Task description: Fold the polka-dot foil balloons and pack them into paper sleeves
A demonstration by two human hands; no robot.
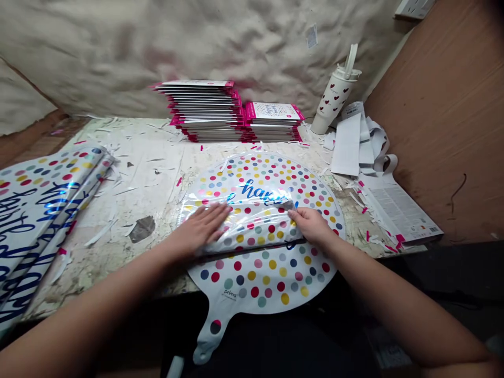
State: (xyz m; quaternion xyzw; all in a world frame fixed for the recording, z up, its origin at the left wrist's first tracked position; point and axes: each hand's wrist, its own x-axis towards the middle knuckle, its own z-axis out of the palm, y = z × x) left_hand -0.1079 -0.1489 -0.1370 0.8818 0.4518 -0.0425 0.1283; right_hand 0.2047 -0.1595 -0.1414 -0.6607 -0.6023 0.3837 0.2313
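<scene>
A round white foil balloon (pixel 260 273) with coloured dots and blue script lies flat on the worn table (pixel 157 173), its tail hanging over the near edge. A folded-over flap of the balloon crosses its middle. My left hand (pixel 202 228) lies flat on the flap's left part, fingers stretched out. My right hand (pixel 311 223) pinches the flap's right corner between thumb and fingers.
Two stacks of pink-edged packaging cards (pixel 205 110) stand at the back. A heart-patterned tumbler with a straw (pixel 334 97) is at the back right, beside loose paper strips (pixel 354 144) and a printed sheet (pixel 397 210). More dotted foil balloons (pixel 39 210) lie piled at the left. A brown board (pixel 452 105) walls the right.
</scene>
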